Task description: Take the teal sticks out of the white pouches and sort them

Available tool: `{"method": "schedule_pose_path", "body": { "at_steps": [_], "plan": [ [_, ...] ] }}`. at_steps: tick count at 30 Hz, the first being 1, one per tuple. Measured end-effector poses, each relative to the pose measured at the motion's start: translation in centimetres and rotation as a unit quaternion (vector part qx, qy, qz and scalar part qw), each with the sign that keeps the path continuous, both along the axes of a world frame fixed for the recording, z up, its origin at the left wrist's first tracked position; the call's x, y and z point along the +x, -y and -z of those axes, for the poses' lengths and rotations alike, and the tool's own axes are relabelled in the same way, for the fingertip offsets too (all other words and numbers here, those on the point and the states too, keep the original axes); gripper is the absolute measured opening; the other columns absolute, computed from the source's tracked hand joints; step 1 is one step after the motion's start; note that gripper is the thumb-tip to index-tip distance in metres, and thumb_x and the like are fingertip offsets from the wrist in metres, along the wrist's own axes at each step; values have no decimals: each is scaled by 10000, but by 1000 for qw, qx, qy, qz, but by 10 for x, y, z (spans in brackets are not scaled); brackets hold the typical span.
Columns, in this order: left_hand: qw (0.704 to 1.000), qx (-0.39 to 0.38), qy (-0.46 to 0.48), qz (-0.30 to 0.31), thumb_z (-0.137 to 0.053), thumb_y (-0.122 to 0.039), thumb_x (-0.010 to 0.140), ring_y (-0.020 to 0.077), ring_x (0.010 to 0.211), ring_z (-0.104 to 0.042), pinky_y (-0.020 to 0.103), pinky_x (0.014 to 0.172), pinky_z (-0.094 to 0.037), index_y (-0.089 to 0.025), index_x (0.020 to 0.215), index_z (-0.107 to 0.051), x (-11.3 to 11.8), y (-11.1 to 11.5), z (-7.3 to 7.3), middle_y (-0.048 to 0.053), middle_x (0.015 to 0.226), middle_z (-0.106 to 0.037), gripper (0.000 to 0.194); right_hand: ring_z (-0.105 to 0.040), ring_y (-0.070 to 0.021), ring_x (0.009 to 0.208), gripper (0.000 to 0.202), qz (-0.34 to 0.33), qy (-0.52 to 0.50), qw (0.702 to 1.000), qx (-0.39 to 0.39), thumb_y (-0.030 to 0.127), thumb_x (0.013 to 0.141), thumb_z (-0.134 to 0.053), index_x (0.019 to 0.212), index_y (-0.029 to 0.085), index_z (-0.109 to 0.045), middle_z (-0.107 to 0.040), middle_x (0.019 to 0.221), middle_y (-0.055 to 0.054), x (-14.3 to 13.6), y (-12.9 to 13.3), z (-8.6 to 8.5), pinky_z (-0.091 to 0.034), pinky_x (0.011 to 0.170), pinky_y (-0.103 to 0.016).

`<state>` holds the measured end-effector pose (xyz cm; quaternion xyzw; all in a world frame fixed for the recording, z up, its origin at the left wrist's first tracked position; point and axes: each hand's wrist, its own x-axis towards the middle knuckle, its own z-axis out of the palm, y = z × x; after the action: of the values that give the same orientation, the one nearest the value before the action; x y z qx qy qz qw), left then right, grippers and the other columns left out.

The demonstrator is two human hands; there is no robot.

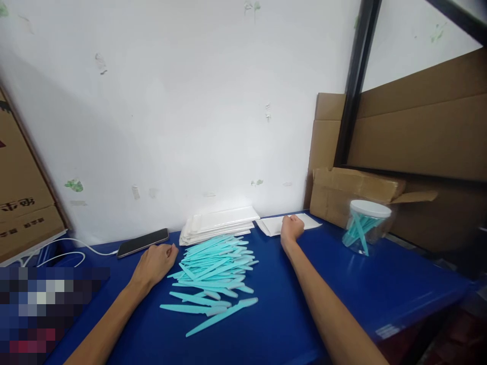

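Note:
My left hand [158, 264] is a loose fist resting on the blue table, just left of a heap of teal eyebrow razors [215, 263] and in front of a phone [142, 242]. Nothing shows in its curled fingers. My right hand [292, 229], also a fist, rests at the front edge of a flat white envelope [272, 226] and partly covers it. No object sticks out of this fist. Several razors lie apart at the near side of the heap. Behind it stands a stack of white envelopes [218, 223] against the wall.
A clear jar [365, 230] with a white lid holds more teal razors at the right. Cardboard boxes [342, 195] stand behind it by a black metal frame [353, 86]. Another carton [25, 187] is at the far left. A white cable [87, 245] runs to the phone.

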<state>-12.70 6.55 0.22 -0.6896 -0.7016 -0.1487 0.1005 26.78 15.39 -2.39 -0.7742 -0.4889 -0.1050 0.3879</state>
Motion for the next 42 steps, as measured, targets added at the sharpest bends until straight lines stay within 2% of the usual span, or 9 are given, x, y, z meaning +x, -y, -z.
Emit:
{"method": "schedule_pose_path", "body": {
  "at_steps": [3,7,10,13,25,30,42],
  "plan": [
    [1000,2,5,-4,-308,-374,964,156,503,-462,308,565,-234,-213,512,-385,-1,0,2,24,504,-479,485,-270,-107,500,267,-22,-11,1000,19,178,931,-464,666,204,-456,-395,574,58,-16,-4,1,-216,495,-249],
    [1000,-4,8,-1,-310,-387,960,160,514,-470,309,574,-242,-213,512,-393,-2,0,2,28,508,-487,488,-248,-130,520,260,-108,20,993,37,127,846,-481,612,212,-407,-351,533,46,-30,0,-1,-171,526,-288],
    [1000,-7,7,-1,-310,-393,955,171,529,-492,310,579,-250,-213,519,-414,-1,1,1,36,519,-509,483,-241,-131,520,236,-166,50,984,40,112,813,-495,610,208,-421,-342,525,45,-35,3,-3,-148,547,-294],
    [1000,-9,7,0,-292,-400,958,175,523,-494,307,572,-255,-214,536,-431,0,3,-1,39,528,-521,481,-250,-128,516,219,-197,70,977,42,95,800,-496,619,204,-439,-351,528,42,-39,5,-3,-136,558,-295],
    [1000,-10,0,18,-298,-396,959,186,543,-527,303,576,-266,-213,570,-458,0,4,-1,46,560,-554,459,-325,-130,509,204,-207,102,972,38,81,805,-500,641,202,-490,-429,528,30,-42,5,-4,-135,557,-298],
    [1000,-13,1,23,-297,-393,962,181,517,-499,310,562,-237,-216,553,-432,-1,3,-1,38,537,-526,465,-380,-135,526,192,-203,110,973,26,96,823,-495,666,204,-517,-475,548,19,-41,5,-5,-144,558,-296],
    [999,-7,-6,31,-315,-372,967,163,513,-451,298,563,-219,-213,537,-369,2,-1,-1,14,513,-455,462,-408,-137,524,171,-210,128,969,18,120,835,-512,688,206,-534,-519,568,7,-43,2,-3,-142,562,-303]
  ]
}}
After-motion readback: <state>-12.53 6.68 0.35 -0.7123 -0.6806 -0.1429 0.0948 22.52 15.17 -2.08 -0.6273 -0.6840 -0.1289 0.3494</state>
